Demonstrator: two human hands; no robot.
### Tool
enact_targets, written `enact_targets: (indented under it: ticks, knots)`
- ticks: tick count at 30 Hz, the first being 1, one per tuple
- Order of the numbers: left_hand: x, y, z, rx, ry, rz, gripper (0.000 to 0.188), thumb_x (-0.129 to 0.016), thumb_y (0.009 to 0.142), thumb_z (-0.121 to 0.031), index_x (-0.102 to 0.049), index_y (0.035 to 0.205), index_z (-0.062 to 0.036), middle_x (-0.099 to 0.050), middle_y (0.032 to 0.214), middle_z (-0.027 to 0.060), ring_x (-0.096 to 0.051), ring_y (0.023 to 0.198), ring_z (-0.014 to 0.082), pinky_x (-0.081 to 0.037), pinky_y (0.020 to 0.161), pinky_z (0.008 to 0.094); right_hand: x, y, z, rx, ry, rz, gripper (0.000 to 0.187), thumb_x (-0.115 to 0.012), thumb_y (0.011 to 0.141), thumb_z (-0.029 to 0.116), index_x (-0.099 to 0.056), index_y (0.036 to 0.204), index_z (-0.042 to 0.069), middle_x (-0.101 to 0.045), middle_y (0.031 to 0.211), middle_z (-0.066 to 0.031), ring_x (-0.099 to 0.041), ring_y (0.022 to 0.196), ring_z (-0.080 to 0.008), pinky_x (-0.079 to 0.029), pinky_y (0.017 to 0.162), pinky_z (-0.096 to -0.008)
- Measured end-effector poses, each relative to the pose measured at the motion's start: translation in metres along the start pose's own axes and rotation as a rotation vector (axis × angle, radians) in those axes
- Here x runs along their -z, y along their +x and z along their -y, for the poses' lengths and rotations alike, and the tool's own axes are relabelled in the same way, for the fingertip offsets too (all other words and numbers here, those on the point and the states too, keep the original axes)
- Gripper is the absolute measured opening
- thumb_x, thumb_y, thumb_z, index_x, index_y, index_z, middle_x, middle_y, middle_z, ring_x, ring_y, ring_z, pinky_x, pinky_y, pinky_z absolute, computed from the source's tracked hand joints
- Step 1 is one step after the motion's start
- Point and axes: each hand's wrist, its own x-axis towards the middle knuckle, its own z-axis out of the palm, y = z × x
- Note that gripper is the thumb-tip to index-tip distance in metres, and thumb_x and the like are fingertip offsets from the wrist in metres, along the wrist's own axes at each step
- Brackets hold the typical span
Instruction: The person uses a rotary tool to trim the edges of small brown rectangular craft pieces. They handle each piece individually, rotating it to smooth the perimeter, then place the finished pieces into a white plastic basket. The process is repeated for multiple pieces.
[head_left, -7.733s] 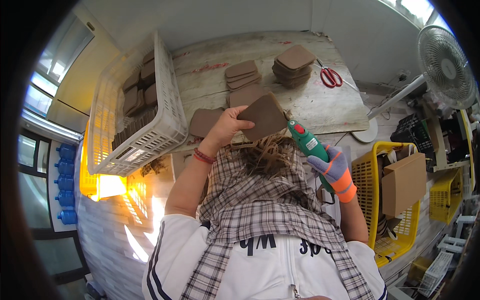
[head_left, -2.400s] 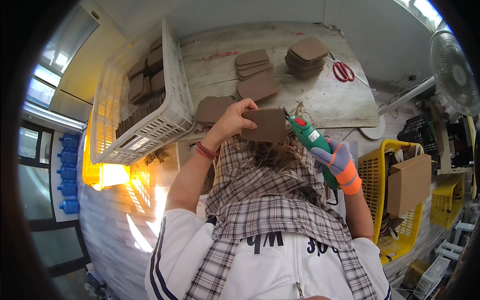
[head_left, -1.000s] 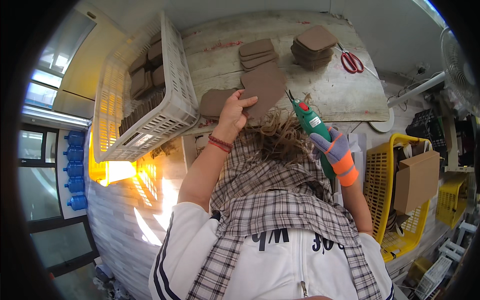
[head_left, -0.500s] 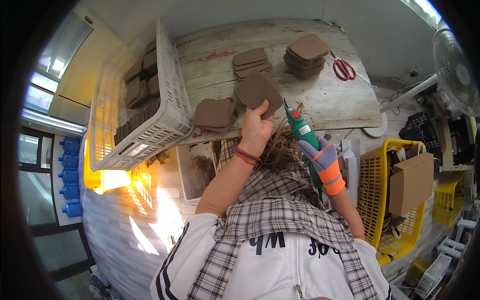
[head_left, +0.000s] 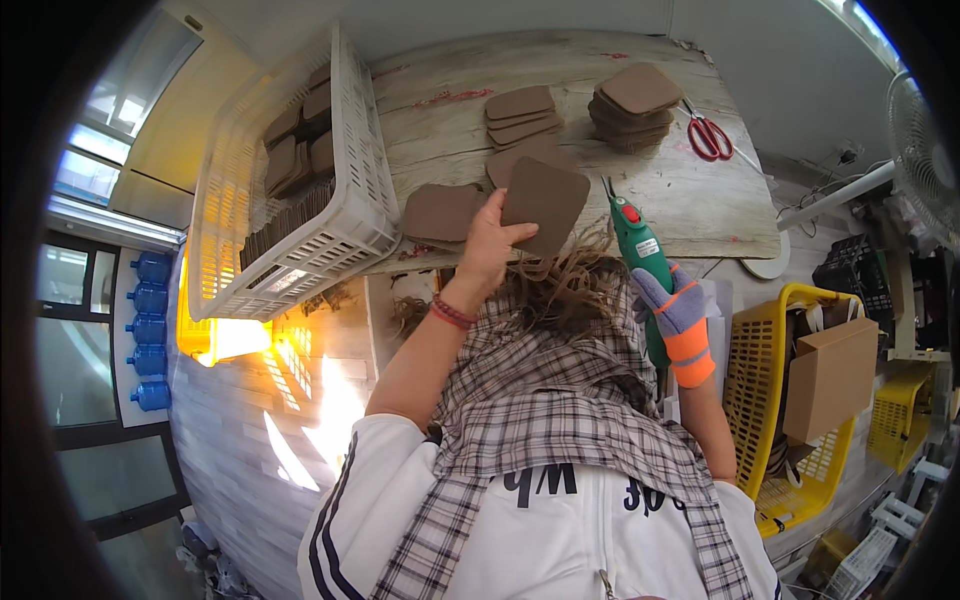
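Note:
My left hand (head_left: pixel 487 245) holds a brown rounded-square pad (head_left: pixel 545 202) upright over the near edge of the wooden table (head_left: pixel 660 200). My right hand (head_left: pixel 677 318), in a grey and orange glove, grips a green handheld power tool (head_left: pixel 640 252) whose thin tip points up toward the pad's right edge. Another brown pad (head_left: pixel 440 212) lies flat on the table just left of my left hand. Loose brown fibres (head_left: pixel 570 285) hang on the plaid cloth in my lap below the pad.
A white plastic crate (head_left: pixel 290 190) with brown pads stands at the table's left. Two stacks of pads (head_left: pixel 520 108) (head_left: pixel 632 100) and red scissors (head_left: pixel 708 136) lie further back. A yellow basket (head_left: pixel 755 400) with a cardboard box (head_left: pixel 832 378) stands at my right. A fan (head_left: pixel 925 150) is at far right.
My left hand has raised the pad from my lap to the table edge and turned it. My right hand with the green tool has stayed beside it, shifting slightly.

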Motion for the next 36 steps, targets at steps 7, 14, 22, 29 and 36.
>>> enact_targets:
  ticks: [7,14,22,29,36]
  knots:
    - [0.136,0.029,-0.079,0.215,0.757,-0.013,0.017,-0.059,0.08,0.002,-0.058,0.097,-0.0016,-0.064,0.092,0.0023,-0.061,0.084,0.013,-0.048,0.076,0.0275,0.011,-0.005,-0.006,-0.025,-0.05,0.003,0.034,-0.071,0.081,0.024,-0.057,0.1,-0.001,-0.058,0.065,-0.0021,-0.054,0.052,-0.0075,-0.043,0.046,-0.0207]
    - [0.082,0.062,-0.025,-0.546,1.672,-0.188,0.037,-0.062,0.082,-0.016,-0.056,0.115,0.0004,-0.048,0.124,0.0191,-0.04,0.121,0.036,-0.03,0.102,0.0475,0.013,-0.004,-0.014,-0.035,-0.062,-0.008,0.035,-0.072,0.081,0.026,-0.057,0.097,-0.001,-0.058,0.067,-0.0029,-0.055,0.052,-0.0087,-0.045,0.045,-0.0225]
    - [0.042,0.086,0.009,-0.476,1.625,-0.175,0.051,-0.075,0.072,-0.022,-0.053,0.113,-0.002,-0.046,0.122,0.0172,-0.034,0.124,0.034,-0.029,0.101,0.0468,0.013,-0.001,-0.025,-0.028,-0.049,0.009,0.035,-0.071,0.081,0.025,-0.057,0.1,-0.001,-0.058,0.067,-0.0025,-0.055,0.051,-0.0087,-0.044,0.046,-0.0217]
    - [0.014,0.071,-0.009,-0.58,1.491,-0.205,0.039,-0.078,0.064,-0.009,-0.047,0.087,-0.006,-0.048,0.09,0.0098,-0.045,0.094,0.0292,-0.033,0.084,0.0456,0.011,0.002,-0.023,-0.047,-0.044,0.017,0.037,-0.072,0.081,0.026,-0.056,0.099,-0.001,-0.059,0.068,-0.0031,-0.056,0.052,-0.009,-0.045,0.046,-0.0218]
    - [-0.002,0.068,0.003,-0.236,0.466,-0.194,0.024,-0.069,0.078,-0.002,-0.05,0.093,-0.0068,-0.056,0.089,0.0039,-0.054,0.085,0.0187,-0.045,0.08,0.0339,0.007,0.0,-0.019,-0.007,-0.03,-0.007,0.038,-0.073,0.08,0.026,-0.056,0.1,-0.001,-0.058,0.068,-0.0024,-0.055,0.053,-0.0079,-0.045,0.046,-0.0215]
